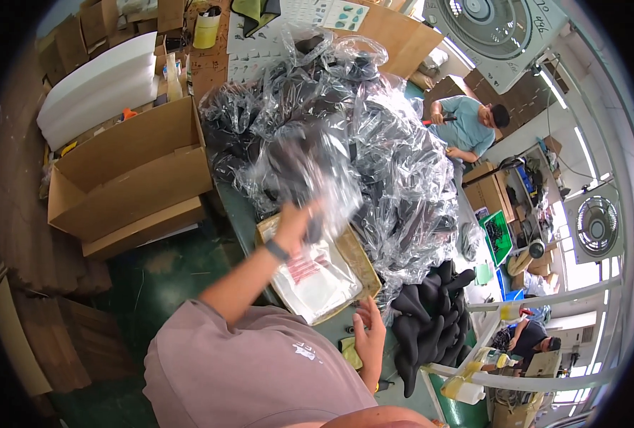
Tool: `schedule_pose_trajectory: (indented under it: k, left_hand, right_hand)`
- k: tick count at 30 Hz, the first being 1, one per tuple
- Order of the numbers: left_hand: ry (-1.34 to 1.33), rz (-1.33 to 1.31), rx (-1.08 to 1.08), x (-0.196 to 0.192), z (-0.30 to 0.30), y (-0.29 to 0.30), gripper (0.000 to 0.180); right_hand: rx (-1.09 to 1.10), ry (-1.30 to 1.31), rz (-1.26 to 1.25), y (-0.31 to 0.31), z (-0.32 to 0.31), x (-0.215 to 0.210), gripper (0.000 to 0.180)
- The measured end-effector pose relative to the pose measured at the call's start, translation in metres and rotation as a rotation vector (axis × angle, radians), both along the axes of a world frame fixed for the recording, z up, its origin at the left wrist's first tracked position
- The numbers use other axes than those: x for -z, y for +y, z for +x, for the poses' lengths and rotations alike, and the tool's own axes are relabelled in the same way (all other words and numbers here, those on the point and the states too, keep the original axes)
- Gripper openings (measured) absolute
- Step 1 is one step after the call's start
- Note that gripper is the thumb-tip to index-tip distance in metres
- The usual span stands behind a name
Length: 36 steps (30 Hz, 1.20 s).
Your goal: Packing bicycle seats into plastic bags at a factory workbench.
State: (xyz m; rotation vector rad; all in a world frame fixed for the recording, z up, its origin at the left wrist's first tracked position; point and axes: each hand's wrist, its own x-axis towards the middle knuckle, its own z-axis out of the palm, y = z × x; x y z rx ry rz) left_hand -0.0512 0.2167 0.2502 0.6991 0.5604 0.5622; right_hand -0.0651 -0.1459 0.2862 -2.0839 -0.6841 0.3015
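Note:
My left hand (299, 225), with a dark band on the wrist, reaches over a shallow carton (368, 279). It grips a bagged black bicycle saddle (299, 167), smeared by motion. Flat clear plastic bags (320, 282) with red print fill the carton. Beside the carton's near right corner is my right hand (369, 335), fingers apart and holding nothing. A large heap of saddles in clear plastic (410, 185) covers the table beyond. To the right of my right hand lies a pile of unwrapped black saddles (431, 321).
On the left stands a large open cardboard box (131, 167), with white foam sheets (99, 93) behind it. A yellow cup of tools (206, 30) sits at the back. A person in a blue-green shirt (463, 128) works beyond the heap. White frame bars (545, 303) cross at right.

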Motion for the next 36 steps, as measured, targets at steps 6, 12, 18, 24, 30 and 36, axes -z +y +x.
schedule_pose_trajectory:
  k: [6, 12, 18, 24, 30, 36]
  left_hand:
    - [-0.289, -0.080, -0.037, 0.010, 0.084, 0.336, 0.058]
    - [0.273, 0.555, -0.516, 0.133, 0.100, 0.305, 0.033]
    - [0.271, 1.010, 0.220, 0.184, 0.052, -0.125, 0.032]
    - [-0.070, 1.451, 1.585, 0.195, 0.035, -0.221, 0.030]
    - [0.135, 1.523, 1.638, 0.231, 0.084, -0.237, 0.035]
    - [0.234, 1.445, 1.578, 0.231, 0.107, -0.245, 0.034]
  right_hand:
    - [-0.066, 0.180, -0.354, -0.052, 0.002, 0.061, 0.069]
    - [0.018, 0.407, -0.423, -0.089, -0.026, 0.131, 0.070]
    - [0.207, 0.630, -0.648, -0.155, -0.056, 0.191, 0.082]
    - [0.385, 0.422, -0.610, -0.218, 0.019, 0.226, 0.075]
    - [0.849, 0.200, -0.552, -0.290, 0.118, 0.245, 0.082]
    - [1.207, -0.234, -1.158, -0.381, 0.207, 0.295, 0.052]
